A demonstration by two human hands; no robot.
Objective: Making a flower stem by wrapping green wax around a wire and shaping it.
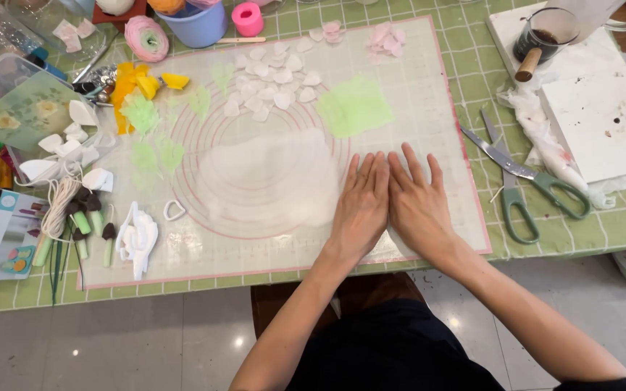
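Observation:
My left hand (361, 208) and my right hand (416, 206) lie flat, palms down and side by side, on the right part of a translucent silicone mat (429, 94) with pink rings. Neither hand holds anything. Just left of my left hand lies a thin rolled-out white sheet (269, 181). Beyond the hands sits a pale green sheet (354, 106). Several white petal cutouts (273, 83) lie near the mat's far middle, and pink petals (385, 38) at its far edge.
Green-handled scissors (527, 190) lie right of the mat, beside white blocks (606, 119) and a dark cup (543, 35). At left are yellow and green leaf pieces (141, 101), a small heart-shaped cutter (174, 210), brushes and string (67, 210), boxes, and a blue cup (197, 25).

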